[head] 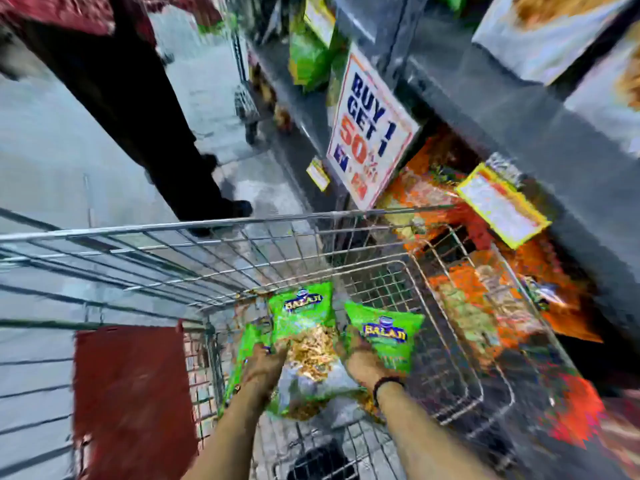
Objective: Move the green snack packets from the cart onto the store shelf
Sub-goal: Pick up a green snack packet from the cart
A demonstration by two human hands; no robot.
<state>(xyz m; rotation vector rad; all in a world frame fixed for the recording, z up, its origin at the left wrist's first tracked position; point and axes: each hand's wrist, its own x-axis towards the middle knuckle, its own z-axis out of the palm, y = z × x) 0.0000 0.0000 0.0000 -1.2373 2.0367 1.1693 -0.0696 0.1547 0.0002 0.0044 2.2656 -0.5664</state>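
Note:
Both of my hands reach down into the wire cart (214,233). My left hand (265,367) grips a green snack packet (301,315) by its lower edge. My right hand (362,362) holds a second green packet (386,336) that tilts to the right. A third green packet (242,355) lies in the cart under my left wrist, partly hidden. The store shelf (502,119) rises on the right, with green packets (308,60) standing on it further back. The picture is blurred.
A "Buy 1 Get 1" sign (370,129) hangs from the shelf edge beside a yellow price tag (502,206). Orange packets (467,299) fill the low shelf behind the cart. A person's dark legs (138,109) stand in the aisle ahead. A red panel (131,393) sits at the cart's left.

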